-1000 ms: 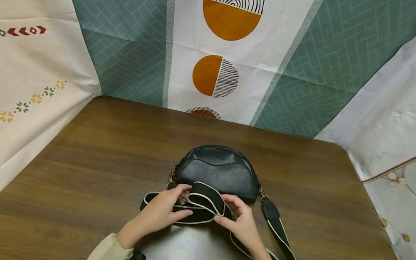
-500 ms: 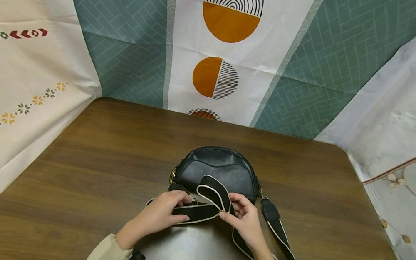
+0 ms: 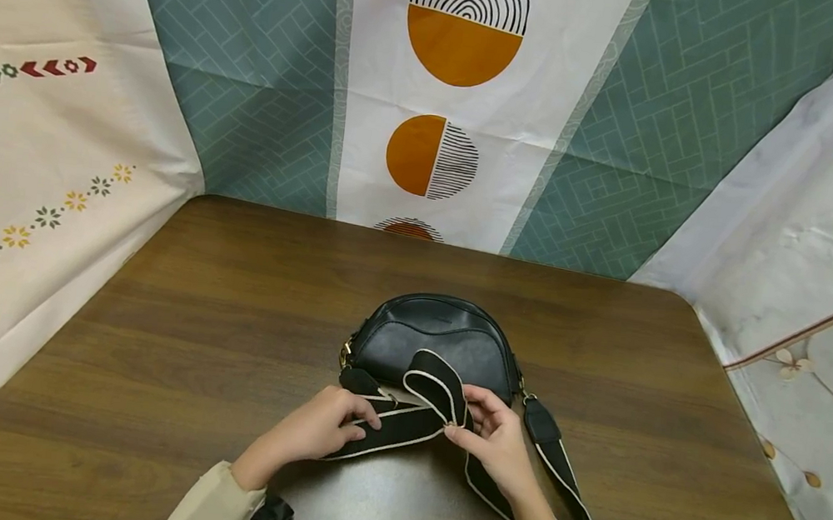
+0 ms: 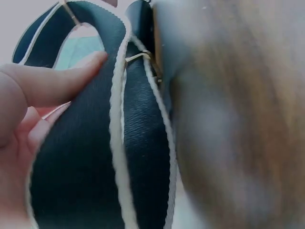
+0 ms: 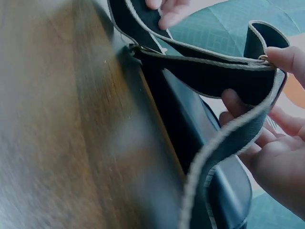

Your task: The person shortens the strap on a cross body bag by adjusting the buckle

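A black half-moon handbag (image 3: 438,346) stands on the table with its black, white-edged strap (image 3: 408,428) in front of it. My right hand (image 3: 500,448) pinches the strap between thumb and fingers at a small gold-coloured slider (image 5: 263,57). Above that pinch, the webbing bulges up in a loop (image 3: 441,380). Farther left, my left hand (image 3: 321,427) holds the strap, its thumb (image 4: 81,71) lying across the webbing in the left wrist view. Another gold-coloured metal ring (image 4: 138,57) shows close by on the strap.
The strap's other end (image 3: 562,467) curves over the table from the bag's right side. The brown wooden table (image 3: 193,314) reaches back to a patterned teal and white cloth (image 3: 272,112). Pale cloths (image 3: 41,174) hang at both sides.
The loop of webbing has moved up and to the right with my right hand. My left hand has shifted slightly down along the strap, which now slants more below it.
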Demonstrator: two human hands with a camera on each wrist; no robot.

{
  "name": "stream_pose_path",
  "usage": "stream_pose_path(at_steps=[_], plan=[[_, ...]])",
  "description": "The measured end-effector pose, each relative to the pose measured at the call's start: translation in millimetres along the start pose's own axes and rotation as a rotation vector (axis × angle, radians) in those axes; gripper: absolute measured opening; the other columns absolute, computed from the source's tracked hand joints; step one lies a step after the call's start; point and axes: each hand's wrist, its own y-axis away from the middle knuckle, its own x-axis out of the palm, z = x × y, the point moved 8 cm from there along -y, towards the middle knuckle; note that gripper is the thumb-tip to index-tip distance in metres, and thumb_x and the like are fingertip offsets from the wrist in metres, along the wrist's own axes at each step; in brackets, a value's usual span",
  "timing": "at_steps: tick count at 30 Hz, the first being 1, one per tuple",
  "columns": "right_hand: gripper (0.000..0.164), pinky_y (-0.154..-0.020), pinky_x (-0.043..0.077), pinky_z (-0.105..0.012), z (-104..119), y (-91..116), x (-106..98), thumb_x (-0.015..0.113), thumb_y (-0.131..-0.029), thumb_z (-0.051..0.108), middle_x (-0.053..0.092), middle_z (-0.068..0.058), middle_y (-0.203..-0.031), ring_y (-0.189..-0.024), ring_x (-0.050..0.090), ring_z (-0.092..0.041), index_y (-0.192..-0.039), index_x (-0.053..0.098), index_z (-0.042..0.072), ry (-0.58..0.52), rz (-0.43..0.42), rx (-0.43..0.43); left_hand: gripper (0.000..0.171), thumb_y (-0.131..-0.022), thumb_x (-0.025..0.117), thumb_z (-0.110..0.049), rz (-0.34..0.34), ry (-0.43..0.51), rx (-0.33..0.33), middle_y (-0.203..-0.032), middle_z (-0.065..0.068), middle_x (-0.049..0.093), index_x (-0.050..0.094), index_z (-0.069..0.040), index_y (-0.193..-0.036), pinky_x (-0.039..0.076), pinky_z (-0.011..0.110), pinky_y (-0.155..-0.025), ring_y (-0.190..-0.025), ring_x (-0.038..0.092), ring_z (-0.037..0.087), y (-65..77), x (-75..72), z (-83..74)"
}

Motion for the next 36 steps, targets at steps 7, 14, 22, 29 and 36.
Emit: stream_pose_path(at_steps=[7, 14, 22, 29, 36], plan=[[0.039, -0.07, 0.046, -0.02, 3.9, 0.9, -0.7, 0.067, -0.066, -0.014, 0.059, -0.001, -0.095, -0.082, 0.057, -0.007, -0.103, 0.053, -0.015, 0.212, 0.037, -0.044, 0.011, -0.076, 0.065, 0.0, -0.056, 0.028, -0.029, -0.075, -0.006, 0.065, 0.071, -0.009, -0.077, 0.043, 0.022, -0.06, -0.068, 0.054, 0.003, -0.1, -14.0, 2.2], [0.036, -0.074, 0.047, -0.025, 9.7, 0.7, -4.8, 0.074, -0.064, -0.007, 0.056, -0.008, -0.095, -0.083, 0.054, -0.007, -0.097, 0.06, -0.009, 0.352, 0.021, -0.06, 0.015, -0.076, 0.063, 0.005, -0.096, 0.056, -0.056, -0.07, -0.007, 0.063, 0.069, -0.008, -0.074, 0.042, 0.022, -0.06, -0.065, 0.052, 0.003, -1.4, -23.3, 4.5], [0.034, -0.071, 0.048, -0.028, 11.3, 0.2, -8.6, 0.076, -0.062, -0.005, 0.056, -0.007, -0.092, -0.081, 0.055, -0.007, -0.093, 0.062, -0.005, 0.413, 0.02, -0.058, 0.015, -0.076, 0.062, 0.007, -0.089, 0.066, -0.093, -0.07, -0.006, 0.063, 0.069, -0.006, -0.074, 0.042, 0.023, -0.06, -0.065, 0.051, 0.004, 4.5, -30.4, 13.7], [0.035, -0.071, 0.047, -0.021, 29.5, -1.7, -4.0, 0.072, -0.057, -0.017, 0.057, -0.013, -0.086, -0.079, 0.057, -0.008, -0.089, 0.061, -0.009, 0.405, 0.04, -0.105, 0.014, -0.077, 0.062, 0.006, -0.106, 0.055, -0.115, -0.08, 0.002, 0.065, 0.069, -0.006, -0.076, 0.046, 0.026, -0.065, -0.075, 0.058, 0.014, 14.2, -46.0, 24.3], [0.029, -0.059, 0.048, -0.03, 42.3, -2.7, -4.1, 0.071, -0.057, -0.017, 0.055, -0.011, -0.078, -0.07, 0.053, -0.008, -0.08, 0.06, -0.006, 0.449, 0.019, -0.153, 0.013, -0.078, 0.06, 0.008, -0.144, 0.092, -0.168, -0.072, 0.0, 0.062, 0.068, -0.002, -0.078, 0.041, 0.024, -0.056, -0.063, 0.048, 0.009, 21.4, -62.2, 33.0]])
